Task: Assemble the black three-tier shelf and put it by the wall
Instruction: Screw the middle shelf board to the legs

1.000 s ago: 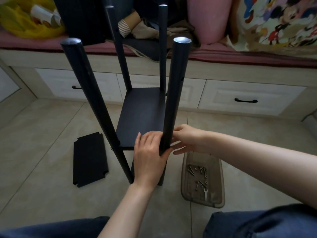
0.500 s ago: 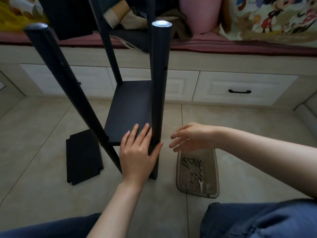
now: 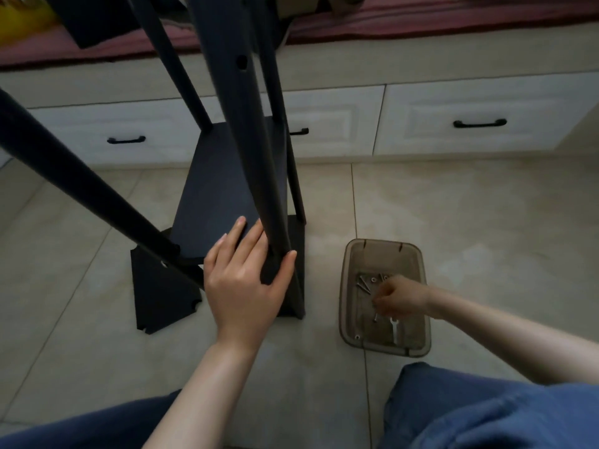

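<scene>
While the left hand braces the near post of the black shelf frame, the right hand reaches into the clear tray on the floor tiles. The left fingers are spread wide: four lie flat on the shelf panel to the left of the post, and the thumb wraps round the post's right side, so post and panel are pressed together at the joint. The right fingers are curled narrow over the screws; whether one is pinched between them cannot be told, since the hand is blurred. A small wrench lies just below those fingertips, inside the same tray.

The frame stands on the floor in front of the white drawers, well short of any wall position, with a loose panel flat on the tiles beside the left wrist.

The step in hand appears to be fetching a fastener for this joint. Recommended practice:

1. Maintain left-hand pressure so the panel edge stays seated against the post (any slip is likely to misalign the holes).
2. Pick one screw only, by its shank.
3. Start the thread by finger before taking the wrench.
4. Note the open hole higher on the post; it probably serves a later tier.
</scene>
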Motion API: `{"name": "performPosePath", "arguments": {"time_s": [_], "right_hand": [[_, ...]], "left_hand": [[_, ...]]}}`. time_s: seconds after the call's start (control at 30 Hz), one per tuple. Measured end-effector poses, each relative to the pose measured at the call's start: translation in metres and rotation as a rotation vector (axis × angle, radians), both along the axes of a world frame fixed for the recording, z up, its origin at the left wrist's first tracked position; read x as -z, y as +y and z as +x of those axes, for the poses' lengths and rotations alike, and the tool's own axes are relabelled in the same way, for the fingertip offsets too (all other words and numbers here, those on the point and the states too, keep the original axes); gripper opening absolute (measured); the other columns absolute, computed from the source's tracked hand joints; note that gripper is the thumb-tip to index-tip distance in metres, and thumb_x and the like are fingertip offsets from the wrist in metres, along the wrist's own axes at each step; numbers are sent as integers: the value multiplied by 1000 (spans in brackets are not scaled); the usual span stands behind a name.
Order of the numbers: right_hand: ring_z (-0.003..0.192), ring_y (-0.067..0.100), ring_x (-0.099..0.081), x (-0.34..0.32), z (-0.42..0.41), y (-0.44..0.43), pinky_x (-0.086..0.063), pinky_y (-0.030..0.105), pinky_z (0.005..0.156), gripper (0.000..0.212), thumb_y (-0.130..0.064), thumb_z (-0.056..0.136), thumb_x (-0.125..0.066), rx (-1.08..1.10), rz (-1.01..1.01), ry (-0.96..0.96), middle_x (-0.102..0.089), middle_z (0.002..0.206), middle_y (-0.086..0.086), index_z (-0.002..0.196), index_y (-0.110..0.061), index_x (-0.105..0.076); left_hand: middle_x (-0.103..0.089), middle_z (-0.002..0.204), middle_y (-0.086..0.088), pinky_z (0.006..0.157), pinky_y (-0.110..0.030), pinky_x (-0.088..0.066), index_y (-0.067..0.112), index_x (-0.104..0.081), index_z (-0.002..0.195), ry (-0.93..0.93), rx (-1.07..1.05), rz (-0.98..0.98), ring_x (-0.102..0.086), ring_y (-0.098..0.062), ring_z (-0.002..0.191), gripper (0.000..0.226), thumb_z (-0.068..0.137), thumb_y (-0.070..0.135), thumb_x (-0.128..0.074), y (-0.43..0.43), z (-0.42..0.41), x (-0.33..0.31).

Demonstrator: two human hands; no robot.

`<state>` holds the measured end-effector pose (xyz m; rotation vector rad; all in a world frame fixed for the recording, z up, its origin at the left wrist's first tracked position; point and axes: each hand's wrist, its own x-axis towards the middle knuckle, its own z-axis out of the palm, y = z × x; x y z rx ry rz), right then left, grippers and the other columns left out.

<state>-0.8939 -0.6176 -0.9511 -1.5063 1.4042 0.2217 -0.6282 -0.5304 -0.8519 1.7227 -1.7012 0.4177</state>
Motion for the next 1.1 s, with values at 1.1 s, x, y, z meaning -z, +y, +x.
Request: {"name": "performPosePath", "arguments": {"time_s": [1.1], "right_hand": [[102, 28, -62, 94, 23, 8, -45, 30, 82, 19, -20, 90, -60, -488, -266, 107, -64, 111, 12, 106, -11, -61]], "left_hand": [[-73, 119, -2, 102, -39, -36, 13, -76, 108, 20, 43, -25, -59, -26, 127, 36, 94, 43, -64, -6, 0, 1]]}}
